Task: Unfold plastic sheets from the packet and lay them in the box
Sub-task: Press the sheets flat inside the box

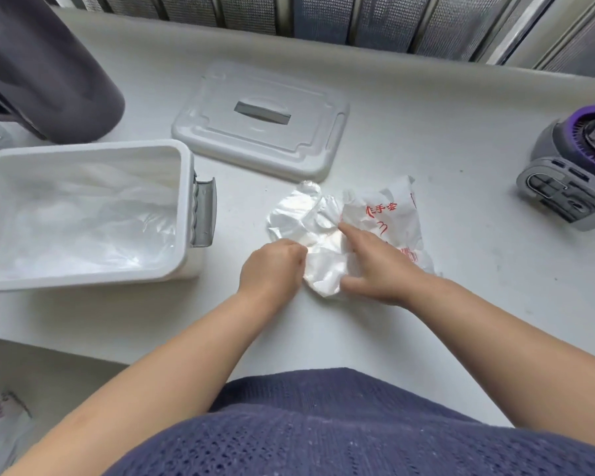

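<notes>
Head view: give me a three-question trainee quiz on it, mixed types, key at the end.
1. True or false: the lid is closed on the box.
2. The print on the packet is: A red, B blue, C green.
3. Fill in: the left hand grips the crumpled ____.
Key: 1 false, it lies flat on the table; 2 A; 3 plastic sheet.

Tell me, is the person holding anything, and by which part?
The left hand pinches the crumpled plastic sheets at their near left edge. The right hand grips nothing: its straight forefinger presses down on them, beside the printed packet.
</notes>
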